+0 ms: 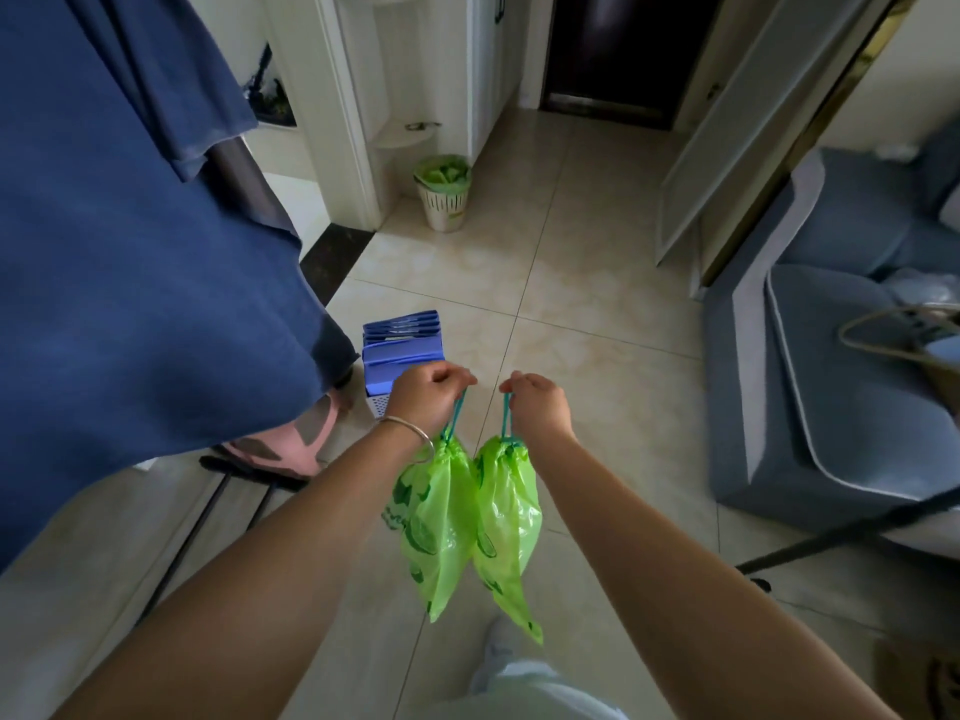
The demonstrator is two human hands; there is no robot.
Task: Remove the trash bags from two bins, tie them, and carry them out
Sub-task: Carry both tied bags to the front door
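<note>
Both bare forearms reached forward from the bottom of the view, and each hand was clenched on a teal drawstring. Her left hand (429,388), with a thin metal bangle (410,428) on the wrist, held up one thin translucent green plastic trash bag (434,522); the right hand (535,402) held up a second green plastic bag (506,517). The hands were just apart, and the two bags hung side by side below them, touching, clear of the beige tiled floor (597,283). Both necks looked cinched, so removing and tying seemed done, and carrying out was the step in hand. The next move likely called for walking toward the dark doorway (618,54) ahead while keeping both grips firm. A white slotted bin with a fresh green liner (442,192) stood well ahead, and a blue folded stool (402,350) sat just beyond the left hand.
</note>
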